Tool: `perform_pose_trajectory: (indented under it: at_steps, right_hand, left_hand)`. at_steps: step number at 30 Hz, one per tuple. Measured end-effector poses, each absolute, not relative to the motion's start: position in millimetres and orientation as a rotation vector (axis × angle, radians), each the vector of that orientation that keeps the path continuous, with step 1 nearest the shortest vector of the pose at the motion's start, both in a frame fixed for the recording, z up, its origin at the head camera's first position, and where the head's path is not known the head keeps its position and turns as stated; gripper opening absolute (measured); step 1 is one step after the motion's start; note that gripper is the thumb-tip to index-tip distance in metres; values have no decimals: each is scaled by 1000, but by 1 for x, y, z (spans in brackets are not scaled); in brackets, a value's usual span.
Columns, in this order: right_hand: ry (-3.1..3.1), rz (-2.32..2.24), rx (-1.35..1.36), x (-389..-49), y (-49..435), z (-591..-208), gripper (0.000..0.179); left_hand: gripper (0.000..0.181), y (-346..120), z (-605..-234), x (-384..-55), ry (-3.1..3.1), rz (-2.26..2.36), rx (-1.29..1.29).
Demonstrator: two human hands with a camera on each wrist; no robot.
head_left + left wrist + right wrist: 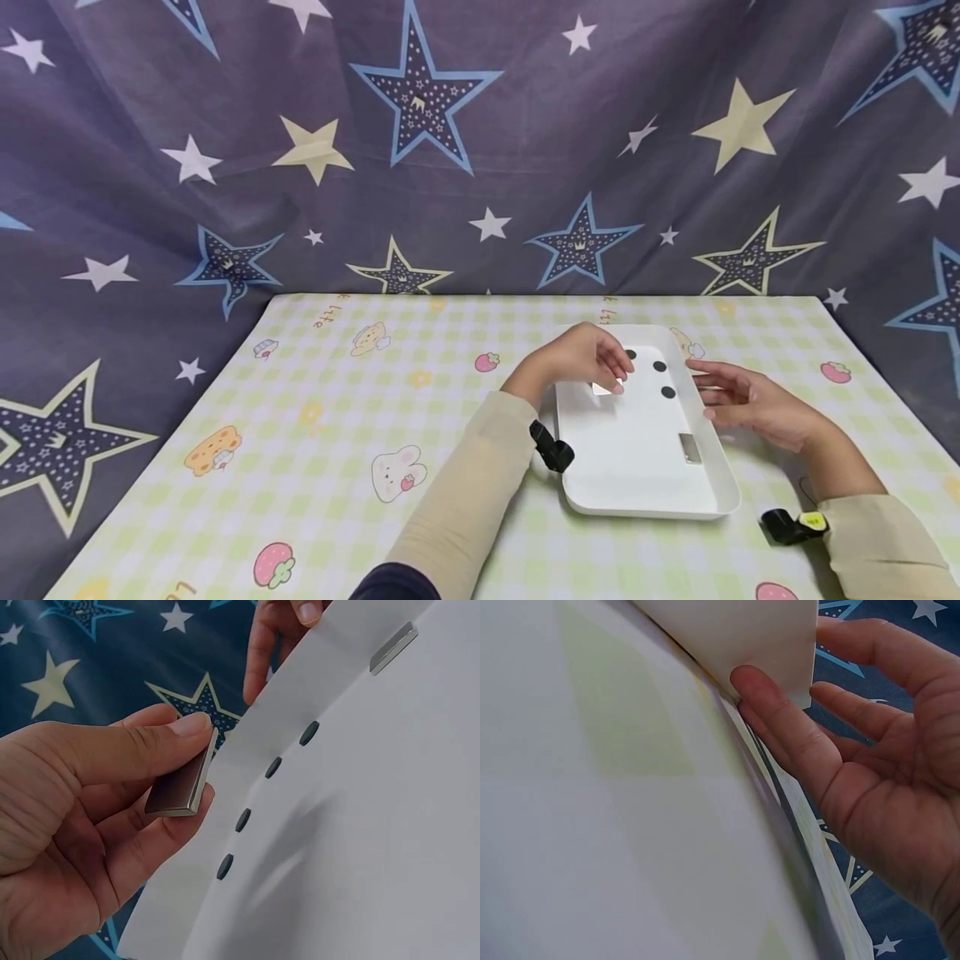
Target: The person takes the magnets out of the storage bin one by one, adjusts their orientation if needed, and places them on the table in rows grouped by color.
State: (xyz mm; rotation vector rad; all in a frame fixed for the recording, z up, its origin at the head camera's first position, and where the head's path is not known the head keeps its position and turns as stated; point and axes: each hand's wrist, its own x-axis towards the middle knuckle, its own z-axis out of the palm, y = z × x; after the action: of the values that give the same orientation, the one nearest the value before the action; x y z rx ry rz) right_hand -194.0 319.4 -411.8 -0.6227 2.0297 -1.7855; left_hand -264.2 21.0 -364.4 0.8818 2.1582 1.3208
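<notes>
My left hand [581, 358] is over the far left part of a white rectangular tray [622, 467]. In the left wrist view its thumb and fingers pinch a flat silvery rectangular block [180, 784], held above the tray floor. Against the tray's right wall rests my right hand [761, 407], fingers extended; in the right wrist view a fingertip [757, 682] touches the outer side of the wall. Several small black discs [274, 767] lie in the tray along its right wall. A second silvery block [689, 448] lies nearer the front on that same side.
The tray stands on a table with a checked, cartoon-printed cloth [315, 400]. A dark curtain with stars [487, 125] hangs behind the table. Black camera mounts [553, 450] sit at both wrists, above beige sleeves [472, 492].
</notes>
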Motion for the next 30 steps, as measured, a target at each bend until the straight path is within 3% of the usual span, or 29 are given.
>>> perform_pose_trajectory:
  at_steps: [30]
  right_hand:
    - [2016, -1796, -660, -192, 318, -410, 66]
  left_hand:
    - [18, -34, -346, -256, 2215, 1454, 967]
